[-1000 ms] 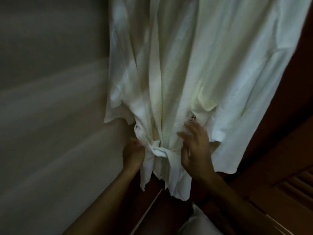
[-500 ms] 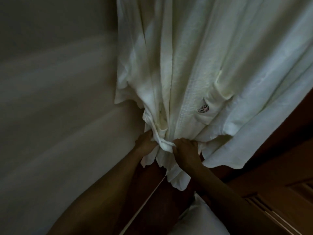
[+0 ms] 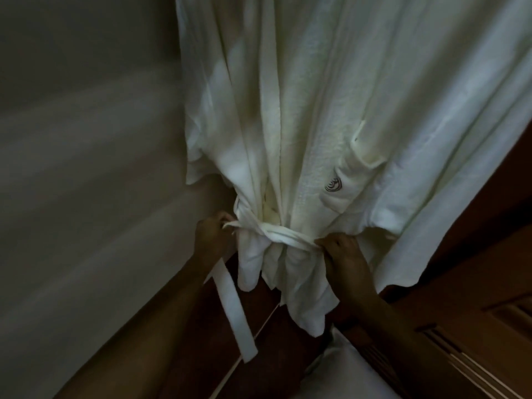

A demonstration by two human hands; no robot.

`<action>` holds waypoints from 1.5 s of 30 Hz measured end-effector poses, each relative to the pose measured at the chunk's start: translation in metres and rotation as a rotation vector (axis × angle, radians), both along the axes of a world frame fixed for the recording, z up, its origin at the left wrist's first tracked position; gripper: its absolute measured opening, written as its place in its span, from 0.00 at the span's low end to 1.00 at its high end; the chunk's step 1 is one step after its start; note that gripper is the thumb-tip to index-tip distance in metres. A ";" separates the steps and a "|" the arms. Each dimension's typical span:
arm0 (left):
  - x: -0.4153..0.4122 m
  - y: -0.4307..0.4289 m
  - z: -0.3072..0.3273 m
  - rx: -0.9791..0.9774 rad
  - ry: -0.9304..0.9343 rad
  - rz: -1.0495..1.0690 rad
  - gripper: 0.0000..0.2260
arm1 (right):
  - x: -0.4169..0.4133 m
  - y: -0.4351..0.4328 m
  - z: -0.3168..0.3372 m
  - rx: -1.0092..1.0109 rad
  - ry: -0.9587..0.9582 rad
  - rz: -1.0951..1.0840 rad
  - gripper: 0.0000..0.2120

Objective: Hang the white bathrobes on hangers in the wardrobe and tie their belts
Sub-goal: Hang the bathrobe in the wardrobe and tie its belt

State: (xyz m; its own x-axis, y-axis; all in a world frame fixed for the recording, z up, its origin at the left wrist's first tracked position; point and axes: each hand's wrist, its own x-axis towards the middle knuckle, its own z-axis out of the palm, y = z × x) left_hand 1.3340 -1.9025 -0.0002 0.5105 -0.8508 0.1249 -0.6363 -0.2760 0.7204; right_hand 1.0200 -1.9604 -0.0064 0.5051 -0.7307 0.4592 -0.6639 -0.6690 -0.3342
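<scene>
Left hand (image 3: 211,236) and right hand (image 3: 342,251), each clenched on a belt (image 3: 283,236) end, pull outward, apparently cinching the hanging bathrobe (image 3: 302,125).

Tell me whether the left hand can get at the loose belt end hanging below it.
Probably yes: the loose belt end hangs free just under the left hand, nothing between them, though its grip is busy on the belt.

From my seat, the white bathrobe (image 3: 331,110) runs off the top edge, so I see no hanger. My right hand (image 3: 342,254) covers the belt (image 3: 285,236) end there. White cloth (image 3: 342,378) at the bottom edge is unidentifiable.
</scene>
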 end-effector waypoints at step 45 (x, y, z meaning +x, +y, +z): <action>-0.081 -0.085 0.428 -0.577 -0.223 0.074 0.29 | 0.084 -0.114 0.464 -0.753 -0.418 -0.136 0.15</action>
